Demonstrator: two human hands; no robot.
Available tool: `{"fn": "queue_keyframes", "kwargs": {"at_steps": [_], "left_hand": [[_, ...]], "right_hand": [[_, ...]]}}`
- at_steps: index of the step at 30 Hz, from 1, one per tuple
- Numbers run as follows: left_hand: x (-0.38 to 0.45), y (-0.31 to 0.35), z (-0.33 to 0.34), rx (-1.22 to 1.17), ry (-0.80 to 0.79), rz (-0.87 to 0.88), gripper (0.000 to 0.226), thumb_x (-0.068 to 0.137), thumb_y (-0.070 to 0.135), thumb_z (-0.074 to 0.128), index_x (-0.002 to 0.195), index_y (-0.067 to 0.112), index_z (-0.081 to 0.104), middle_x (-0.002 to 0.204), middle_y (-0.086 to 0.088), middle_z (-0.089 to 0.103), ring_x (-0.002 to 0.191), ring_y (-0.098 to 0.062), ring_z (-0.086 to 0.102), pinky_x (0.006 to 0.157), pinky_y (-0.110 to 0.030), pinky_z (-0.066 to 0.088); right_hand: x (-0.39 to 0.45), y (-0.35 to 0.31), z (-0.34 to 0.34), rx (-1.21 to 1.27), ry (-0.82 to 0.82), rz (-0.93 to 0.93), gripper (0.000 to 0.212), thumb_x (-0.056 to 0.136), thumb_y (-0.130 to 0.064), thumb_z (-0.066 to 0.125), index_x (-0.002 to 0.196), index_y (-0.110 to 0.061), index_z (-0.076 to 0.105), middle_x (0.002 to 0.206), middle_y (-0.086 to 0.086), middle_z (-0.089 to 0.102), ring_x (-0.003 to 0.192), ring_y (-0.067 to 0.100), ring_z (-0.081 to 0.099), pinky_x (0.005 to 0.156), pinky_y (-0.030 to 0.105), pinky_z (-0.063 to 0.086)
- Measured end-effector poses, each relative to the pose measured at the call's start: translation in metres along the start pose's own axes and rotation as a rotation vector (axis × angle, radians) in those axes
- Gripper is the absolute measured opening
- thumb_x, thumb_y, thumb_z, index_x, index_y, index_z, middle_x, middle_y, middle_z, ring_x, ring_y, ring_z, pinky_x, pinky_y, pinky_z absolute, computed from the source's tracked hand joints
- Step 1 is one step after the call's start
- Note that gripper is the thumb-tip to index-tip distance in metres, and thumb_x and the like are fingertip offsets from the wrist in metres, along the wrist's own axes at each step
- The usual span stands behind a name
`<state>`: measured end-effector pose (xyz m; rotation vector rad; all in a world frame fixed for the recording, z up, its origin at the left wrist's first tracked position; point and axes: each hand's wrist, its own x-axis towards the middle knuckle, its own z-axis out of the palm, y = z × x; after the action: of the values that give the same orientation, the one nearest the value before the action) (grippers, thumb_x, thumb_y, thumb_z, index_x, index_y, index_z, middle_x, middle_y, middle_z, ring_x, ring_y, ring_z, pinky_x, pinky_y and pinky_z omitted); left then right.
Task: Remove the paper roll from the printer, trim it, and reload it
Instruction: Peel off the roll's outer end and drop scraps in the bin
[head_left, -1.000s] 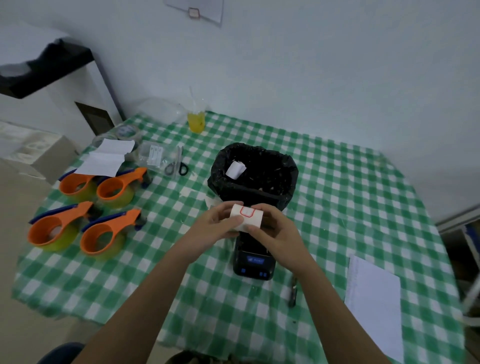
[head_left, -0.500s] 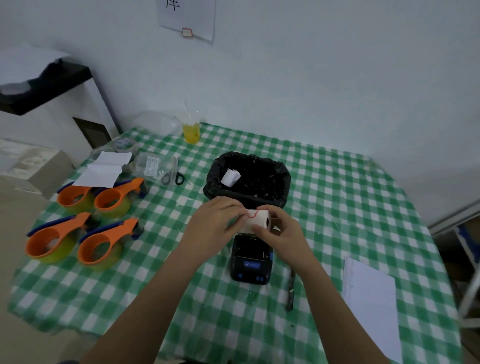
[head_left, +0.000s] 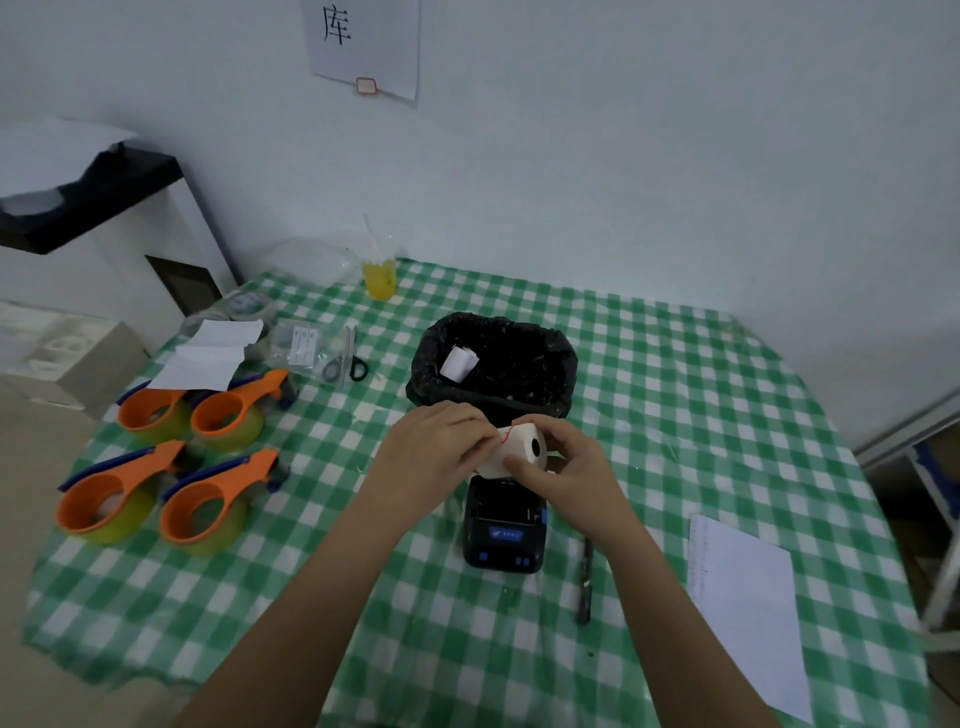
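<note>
We are holding the paper roll (head_left: 519, 451) in both grips, left hand (head_left: 434, 457) and right hand (head_left: 566, 470) pinching it. It is hovering just at twelve o'clock of the printer (head_left: 505, 525) on the table (head_left: 675, 395).

White paper roll (head_left: 519, 448) (red-marked) above printer (head_left: 505, 525)

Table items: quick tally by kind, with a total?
Orange tape dispensers: 4
Paper roll: 1
Printer: 1
Scissors: 1
Bin: 1
Pen: 1
Yellow drink cup: 1
Total: 10
</note>
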<state>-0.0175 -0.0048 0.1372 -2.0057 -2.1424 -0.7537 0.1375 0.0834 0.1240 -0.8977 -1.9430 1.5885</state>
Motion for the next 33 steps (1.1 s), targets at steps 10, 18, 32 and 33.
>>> {"fn": "queue_keyframes", "kwargs": {"at_steps": [10, 18, 32, 33], "left_hand": [[-0.0013, 0.0045, -0.0042, -0.060, -0.014, 0.042, 0.029, 0.088, 0.034, 0.048, 0.079, 0.019, 0.071, 0.081, 0.009, 0.072, 0.073, -0.008, 0.064, 0.070, -0.019, 0.042], [0.0001, 0.0064, -0.0052, -0.004, 0.016, 0.078, 0.025, 0.086, 0.031, 0.051, 0.077, 0.019, 0.071, 0.079, 0.009, 0.071, 0.072, -0.008, 0.064, 0.061, -0.020, 0.050], [-0.0019, -0.0004, -0.0041, -0.334, -0.065, -0.054, 0.038, 0.084, 0.043, 0.044, 0.095, 0.019, 0.071, 0.095, 0.006, 0.071, 0.089, -0.003, 0.057, 0.078, -0.019, 0.049], [-0.0014, -0.0011, -0.0032, -0.281, -0.060, -0.022, 0.036, 0.085, 0.041, 0.046, 0.092, 0.018, 0.072, 0.092, 0.005, 0.072, 0.086, -0.003, 0.056, 0.076, -0.018, 0.047]], "right_hand": [[-0.0093, -0.0077, -0.0026, -0.014, 0.008, 0.000, 0.030, 0.078, -0.015, 0.073, 0.094, -0.038, 0.063, 0.108, 0.008, 0.064, 0.091, 0.022, 0.066, 0.079, 0.034, 0.059], [-0.0095, -0.0097, -0.0036, 0.019, 0.008, 0.005, 0.026, 0.078, -0.013, 0.073, 0.097, -0.030, 0.065, 0.105, 0.006, 0.066, 0.092, 0.020, 0.066, 0.080, 0.036, 0.059], [-0.0061, -0.0070, -0.0050, 0.075, -0.013, 0.034, 0.024, 0.079, -0.011, 0.072, 0.100, -0.021, 0.067, 0.099, 0.003, 0.069, 0.090, 0.018, 0.067, 0.079, 0.034, 0.058], [-0.0054, -0.0067, -0.0047, 0.066, -0.014, 0.041, 0.024, 0.079, -0.012, 0.072, 0.100, -0.021, 0.067, 0.100, 0.004, 0.069, 0.092, 0.021, 0.067, 0.080, 0.035, 0.059]]}}
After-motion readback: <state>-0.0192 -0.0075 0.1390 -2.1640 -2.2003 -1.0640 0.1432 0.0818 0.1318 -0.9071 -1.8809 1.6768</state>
